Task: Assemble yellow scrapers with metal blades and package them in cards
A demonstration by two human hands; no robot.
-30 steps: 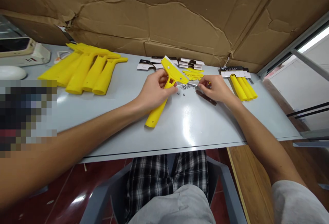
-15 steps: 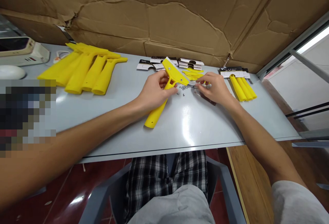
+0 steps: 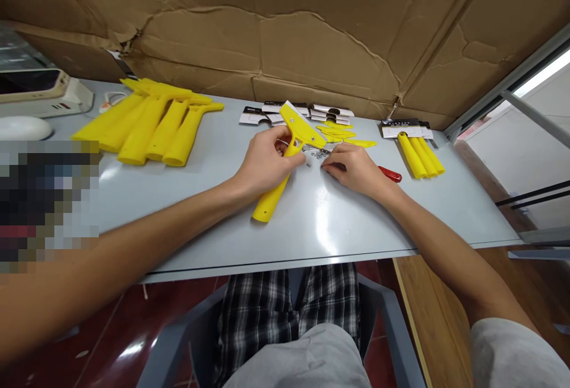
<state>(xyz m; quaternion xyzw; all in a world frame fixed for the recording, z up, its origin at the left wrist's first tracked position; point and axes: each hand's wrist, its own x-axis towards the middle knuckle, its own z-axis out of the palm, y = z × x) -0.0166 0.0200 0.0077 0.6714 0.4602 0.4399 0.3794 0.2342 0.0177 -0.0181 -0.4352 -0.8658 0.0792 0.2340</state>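
At the far left, a white mouse (image 3: 25, 129) lies on the grey table (image 3: 214, 234), in front of a pale box (image 3: 73, 100). Right of these, a row of yellow scrapers (image 3: 154, 130) lies fanned, heads overlapping at the back. Left hand (image 3: 263, 162): closed around the neck of a single yellow scraper (image 3: 303, 132), thumb across its front, fingers curled behind. The scraper is tilted; its head extends above and to the right of the thumb, and its hollow handle slants down-left below the palm. Two metal screw heads show on the head's face. Behind it, black-and-white cards (image 3: 330, 113) lie in a group. Just right of the thumb, loose screws (image 3: 319, 154) are scattered, with flat yellow pieces (image 3: 333, 133) beyond. Right hand (image 3: 356, 168): apart from the scraper, beside the screws; fingers bent, thumb and fingertips near the tabletop. Whether they meet or pinch a screw cannot be told. A red handle (image 3: 390, 174) protrudes from behind this hand. At far right, three yellow handles (image 3: 421, 155) lie side by side against another card (image 3: 403, 129).
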